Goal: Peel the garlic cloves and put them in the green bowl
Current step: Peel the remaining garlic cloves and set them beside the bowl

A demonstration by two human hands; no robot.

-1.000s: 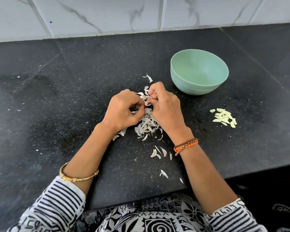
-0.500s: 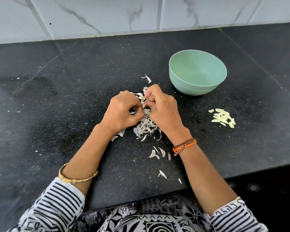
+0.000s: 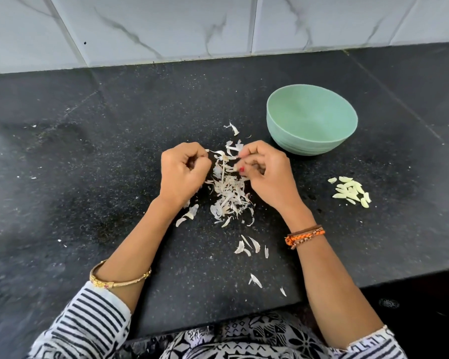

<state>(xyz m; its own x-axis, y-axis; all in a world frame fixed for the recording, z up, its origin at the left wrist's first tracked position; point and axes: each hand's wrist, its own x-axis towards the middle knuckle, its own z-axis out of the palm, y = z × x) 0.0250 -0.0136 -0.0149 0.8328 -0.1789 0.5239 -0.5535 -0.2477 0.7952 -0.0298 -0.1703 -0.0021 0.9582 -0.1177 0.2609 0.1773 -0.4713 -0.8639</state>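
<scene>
- Striped sleeves (image 3: 88,320) sit closest, at the edge of the black counter (image 3: 114,177).
- A few loose skins (image 3: 246,247) lie between the arms.
- The big pile of garlic skins (image 3: 228,195) lies between the hands.
- The left hand (image 3: 182,172) is curled tight — I cannot tell what it holds.
- The right hand (image 3: 266,172) pinches a thin strip of skin (image 3: 224,158) (it reaches toward the left hand).
- Peeled garlic cloves (image 3: 351,191) lie in a small heap on the right.
- The green bowl (image 3: 311,123) stands behind them, near the wall.

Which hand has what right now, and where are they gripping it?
The left hand and right hand each pinch a strip of garlic skin in their fingers, above the peel pile. No clove can be made out.
</scene>
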